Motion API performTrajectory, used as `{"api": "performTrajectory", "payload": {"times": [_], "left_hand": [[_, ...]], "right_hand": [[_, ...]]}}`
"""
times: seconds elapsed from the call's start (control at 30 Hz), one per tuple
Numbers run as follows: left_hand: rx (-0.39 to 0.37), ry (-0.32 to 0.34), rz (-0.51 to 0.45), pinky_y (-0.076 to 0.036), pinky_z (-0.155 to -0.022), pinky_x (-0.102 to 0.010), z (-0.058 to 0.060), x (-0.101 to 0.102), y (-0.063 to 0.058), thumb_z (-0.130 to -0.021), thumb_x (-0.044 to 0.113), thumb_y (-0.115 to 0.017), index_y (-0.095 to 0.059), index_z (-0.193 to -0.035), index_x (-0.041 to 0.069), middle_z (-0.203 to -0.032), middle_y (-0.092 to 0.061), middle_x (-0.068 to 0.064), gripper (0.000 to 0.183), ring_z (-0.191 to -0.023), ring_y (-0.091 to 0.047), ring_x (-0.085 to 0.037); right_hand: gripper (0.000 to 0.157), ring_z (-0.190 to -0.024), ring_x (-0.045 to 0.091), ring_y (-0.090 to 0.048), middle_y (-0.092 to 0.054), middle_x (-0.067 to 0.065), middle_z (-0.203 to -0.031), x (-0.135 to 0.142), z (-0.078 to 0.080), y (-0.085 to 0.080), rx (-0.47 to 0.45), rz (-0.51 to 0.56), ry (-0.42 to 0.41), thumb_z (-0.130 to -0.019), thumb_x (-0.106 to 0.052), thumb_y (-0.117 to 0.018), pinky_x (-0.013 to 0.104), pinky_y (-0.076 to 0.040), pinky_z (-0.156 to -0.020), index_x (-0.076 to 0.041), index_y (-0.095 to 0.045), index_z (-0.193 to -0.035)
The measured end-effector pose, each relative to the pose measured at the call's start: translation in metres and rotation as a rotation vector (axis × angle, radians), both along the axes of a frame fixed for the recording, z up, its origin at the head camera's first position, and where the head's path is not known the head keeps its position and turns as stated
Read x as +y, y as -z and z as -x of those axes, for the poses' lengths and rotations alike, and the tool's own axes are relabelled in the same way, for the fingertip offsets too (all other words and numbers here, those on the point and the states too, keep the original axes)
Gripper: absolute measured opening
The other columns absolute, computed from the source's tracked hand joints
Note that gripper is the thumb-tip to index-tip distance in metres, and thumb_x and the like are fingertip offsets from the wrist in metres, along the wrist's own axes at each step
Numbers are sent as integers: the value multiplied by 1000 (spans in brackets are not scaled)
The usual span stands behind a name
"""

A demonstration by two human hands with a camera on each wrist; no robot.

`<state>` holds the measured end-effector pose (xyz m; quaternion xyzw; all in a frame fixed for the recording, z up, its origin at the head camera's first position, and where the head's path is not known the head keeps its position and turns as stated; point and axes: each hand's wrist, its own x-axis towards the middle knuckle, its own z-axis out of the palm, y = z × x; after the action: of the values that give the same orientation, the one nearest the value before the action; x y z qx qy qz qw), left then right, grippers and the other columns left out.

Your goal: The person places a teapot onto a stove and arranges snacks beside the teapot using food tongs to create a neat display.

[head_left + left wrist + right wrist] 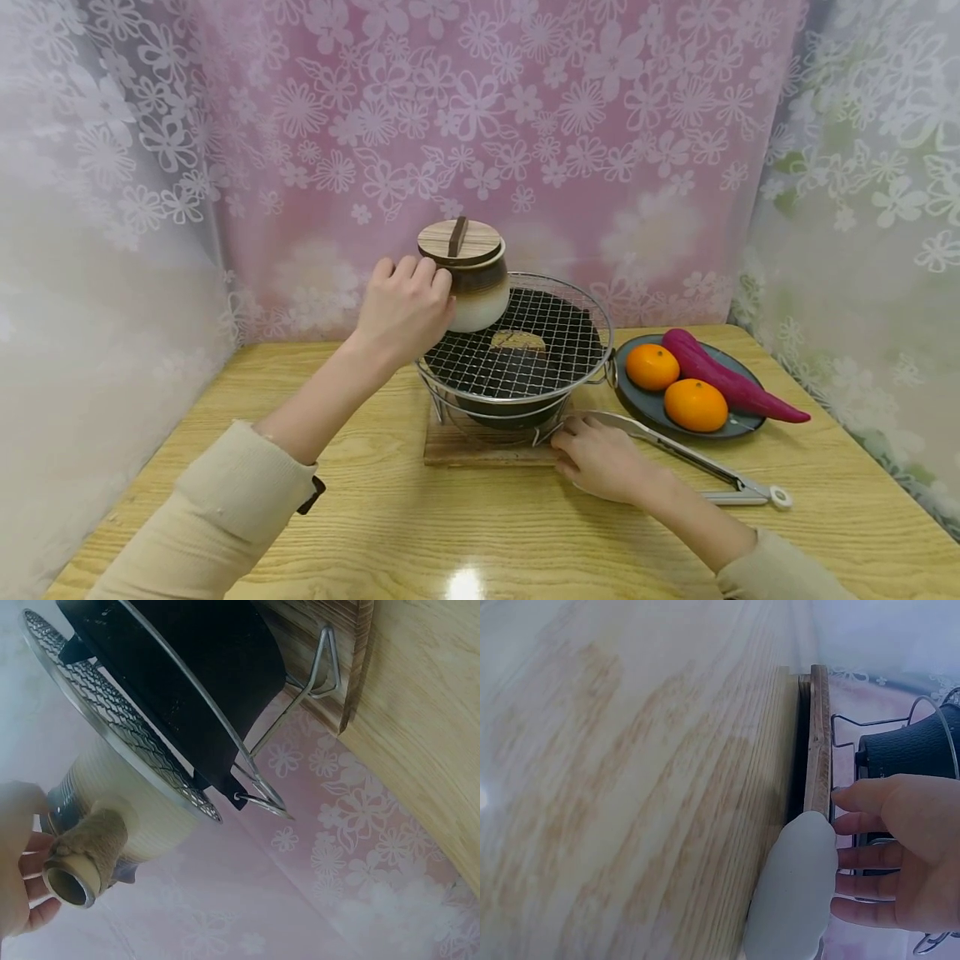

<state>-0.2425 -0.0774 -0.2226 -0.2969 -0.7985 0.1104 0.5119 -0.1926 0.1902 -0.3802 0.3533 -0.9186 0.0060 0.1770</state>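
Note:
A cream-and-brown side-handled teapot (480, 304) with a wooden lid (480, 242) stands over the left part of the round wire grill (555, 367). My left hand (405, 312) grips it at its left side. In the left wrist view its twine-wrapped handle (101, 840) points toward the camera, with curled fingers (34, 889) behind it. My right hand (603, 458) is low by the front right edge of the wooden board (480, 454), fingers loosely extended. The scalloped head of the tongs (795, 892) lies right beside these fingertips.
Under the grill, a black stove (510, 412) sits in a wire stand on the board. At right, a dark plate (637, 408) holds two oranges (696, 405) and a purple sweet potato (720, 375). The tongs' handles (738, 492) extend across the table behind my right wrist.

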Motion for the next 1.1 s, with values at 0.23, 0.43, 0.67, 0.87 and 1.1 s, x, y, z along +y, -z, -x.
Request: {"api": "performTrajectory", "payload": {"times": [0.23, 0.43, 0.67, 0.87, 1.1], "left_hand": [[59, 150, -56, -37, -56, -37, -6, -5, -4, -77, 16, -64, -51, -64, 4, -64, -53, -8, 22, -60, -50, -27], [67, 266, -111, -36, -54, -37, -20, -11, -1, -81, 14, -56, -51, -64, 4, -60, -50, -7, 20, -55, -47, -27], [31, 326, -168, -30, -47, -32, -41, -19, 14, -82, 18, -52, -46, -61, 6, -58, -48, -5, 25, -51, -47, -25], [-58, 321, -167, -30, -46, -31, -57, -29, 39, -81, 21, -52, -49, -64, 7, -58, -47, -2, 23, -49, -45, -21], [-119, 324, -162, -39, -48, -32, -62, -38, 73, -82, 22, -51, -53, -68, 7, -61, -54, -1, 20, -53, -54, -19]], "right_hand": [[13, -90, 27, -57, -58, 5, -88, 0, -3, -4, -49, 4, 17, -78, -22, -70, 39, -49, -68, -13, -64, -85], [18, -88, 25, -60, -62, 5, -88, 2, -6, -12, -64, 45, 32, -80, -22, -68, 38, -51, -66, -10, -68, -93], [21, -90, 24, -62, -64, 5, -94, 8, -10, -20, -87, 55, 38, -82, -23, -68, 38, -51, -72, -9, -68, -97], [17, -92, 22, -63, -66, 3, -97, 16, -13, -25, -114, 95, 51, -82, -20, -67, 36, -51, -72, -10, -68, -96], [19, -78, 16, -60, -64, -2, -93, 28, -19, -36, -203, 106, 143, -84, -25, -66, 30, -48, -55, -13, -67, -98]]}}
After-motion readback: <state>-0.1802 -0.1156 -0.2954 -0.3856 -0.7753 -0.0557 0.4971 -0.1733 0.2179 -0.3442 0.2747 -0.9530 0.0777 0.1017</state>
